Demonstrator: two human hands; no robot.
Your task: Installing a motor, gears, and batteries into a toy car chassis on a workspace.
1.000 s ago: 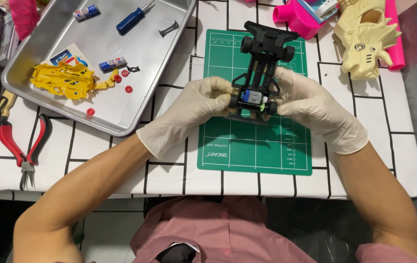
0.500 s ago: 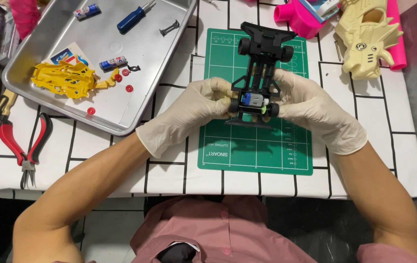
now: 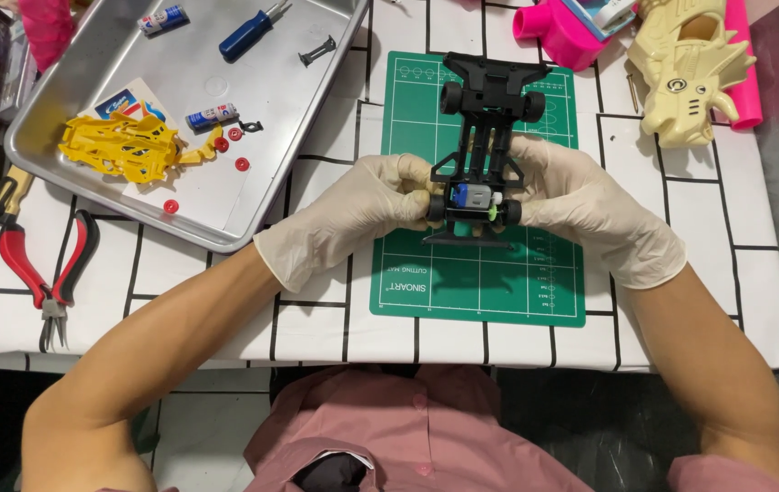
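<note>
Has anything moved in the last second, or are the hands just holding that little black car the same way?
Hardly anything. Both gloved hands, left hand and right hand, still grip the car chassis at its near end over the green mat; the fingers only shift slightly around the small motor. The tray, yellow shell, screwdriver and pliers lie as before.

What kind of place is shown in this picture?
Probably a hobby workbench for building model cars: a green cutting mat, a metal tray of small parts, red-handled pliers, and a black toy car chassis in gloved hands.
</note>
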